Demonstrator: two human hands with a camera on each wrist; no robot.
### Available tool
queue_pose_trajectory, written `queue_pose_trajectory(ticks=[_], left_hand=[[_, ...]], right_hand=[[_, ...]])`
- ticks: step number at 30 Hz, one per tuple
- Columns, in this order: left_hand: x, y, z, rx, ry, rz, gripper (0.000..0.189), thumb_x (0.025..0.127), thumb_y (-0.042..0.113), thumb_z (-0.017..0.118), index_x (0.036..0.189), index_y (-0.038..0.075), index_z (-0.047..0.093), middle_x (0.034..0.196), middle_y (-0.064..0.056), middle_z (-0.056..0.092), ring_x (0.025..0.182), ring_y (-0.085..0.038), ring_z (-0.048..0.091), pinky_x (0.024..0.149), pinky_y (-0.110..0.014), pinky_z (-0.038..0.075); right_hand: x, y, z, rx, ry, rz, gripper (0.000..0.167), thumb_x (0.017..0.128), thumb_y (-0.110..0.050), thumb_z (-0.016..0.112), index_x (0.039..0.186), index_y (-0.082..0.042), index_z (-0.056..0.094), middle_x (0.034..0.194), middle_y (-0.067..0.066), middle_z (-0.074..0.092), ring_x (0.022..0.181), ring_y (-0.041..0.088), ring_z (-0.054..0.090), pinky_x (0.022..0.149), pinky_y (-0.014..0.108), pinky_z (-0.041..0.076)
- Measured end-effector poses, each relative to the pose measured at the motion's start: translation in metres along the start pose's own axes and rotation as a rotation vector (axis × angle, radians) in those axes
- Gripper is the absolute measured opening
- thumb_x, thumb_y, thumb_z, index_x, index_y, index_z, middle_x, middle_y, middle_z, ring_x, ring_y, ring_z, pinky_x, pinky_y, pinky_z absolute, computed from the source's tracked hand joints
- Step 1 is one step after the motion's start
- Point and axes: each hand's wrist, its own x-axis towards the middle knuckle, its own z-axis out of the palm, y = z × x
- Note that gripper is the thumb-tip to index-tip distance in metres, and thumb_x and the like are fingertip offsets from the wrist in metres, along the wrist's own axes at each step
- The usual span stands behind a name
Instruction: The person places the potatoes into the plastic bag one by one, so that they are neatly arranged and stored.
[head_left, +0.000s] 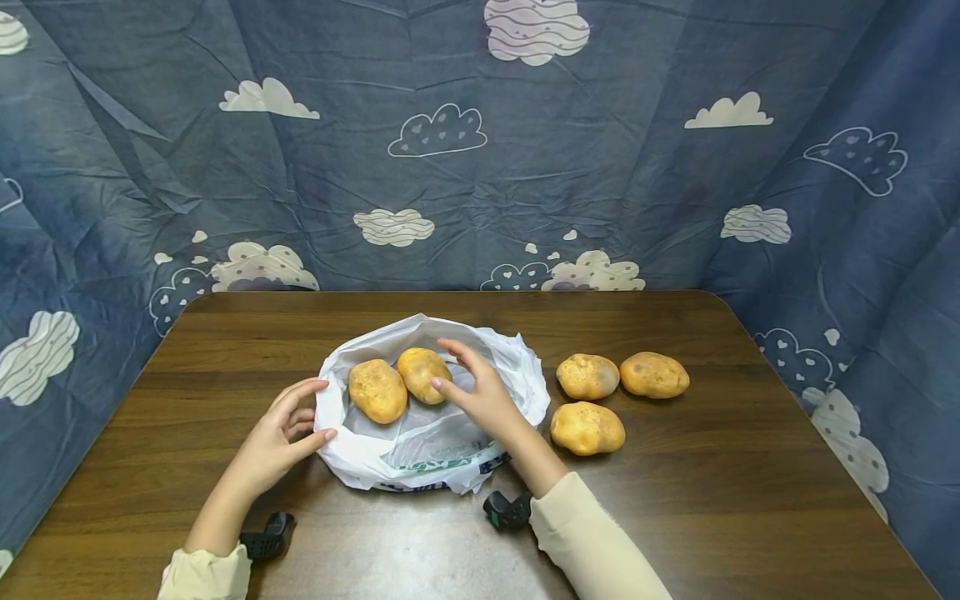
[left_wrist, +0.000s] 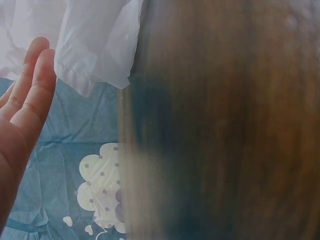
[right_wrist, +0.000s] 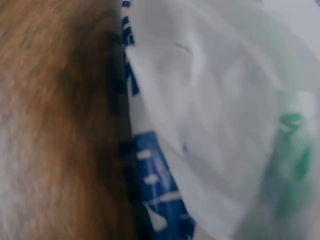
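A white plastic bag point(head_left: 356, 462) lies with its mouth spread wide on the table. Two potatoes sit inside it side by side, one left point(head_left: 377, 392) and one nearer the middle point(head_left: 420, 372). At the bag's left edge is my left hand point(head_left: 273, 442), thumb and index finger spread apart, their tips at the plastic; in the left wrist view two straight fingers point(left_wrist: 35, 95) meet the bag point(left_wrist: 95, 45). My right hand point(head_left: 483, 396) reaches over the bag's right side, fingers spread, its thumb tip overlapping the middle potato. The right wrist view shows only bag point(right_wrist: 200, 110) and table.
Three more potatoes lie on the wooden table point(head_left: 750, 475) right of the bag: one at the back point(head_left: 588, 377), one farther right point(head_left: 655, 375) and one in front point(head_left: 588, 428). A blue cloud-print curtain point(head_left: 450, 192) hangs behind. Each wrist wears a black device.
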Motion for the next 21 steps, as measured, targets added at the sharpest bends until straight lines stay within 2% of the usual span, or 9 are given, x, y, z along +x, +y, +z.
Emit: queue_pose_trajectory(ticks=[6,13,21], left_hand=[[0.000,-0.001,0.000,0.008,0.002,0.005,0.059,0.073,-0.011,0.067,0.126,-0.005,0.042,0.128,-0.017,0.036,0.084,-0.010,0.054,0.074,-0.014,0.045],[0.000,-0.001,0.001,0.002,0.008,-0.004,0.059,0.073,-0.010,0.068,0.126,-0.004,0.042,0.128,-0.016,0.036,0.084,-0.011,0.054,0.074,-0.014,0.045],[0.000,-0.001,0.000,0.007,-0.002,0.000,0.059,0.074,-0.010,0.067,0.127,-0.004,0.041,0.128,-0.016,0.036,0.084,-0.011,0.054,0.074,-0.014,0.045]], right_hand=[[-0.007,-0.034,-0.015,0.009,0.036,-0.052,0.047,0.082,0.000,0.063,0.124,0.008,0.044,0.125,0.021,0.047,0.117,0.030,0.042,0.100,0.035,0.031],[-0.013,-0.038,-0.027,0.031,0.084,-0.140,0.045,0.079,0.008,0.062,0.120,0.013,0.045,0.121,0.026,0.048,0.116,0.033,0.043,0.099,0.032,0.032],[-0.025,-0.037,-0.048,0.010,0.121,-0.176,0.046,0.077,0.010,0.063,0.120,0.012,0.045,0.120,0.026,0.049,0.114,0.034,0.044,0.099,0.032,0.032]])
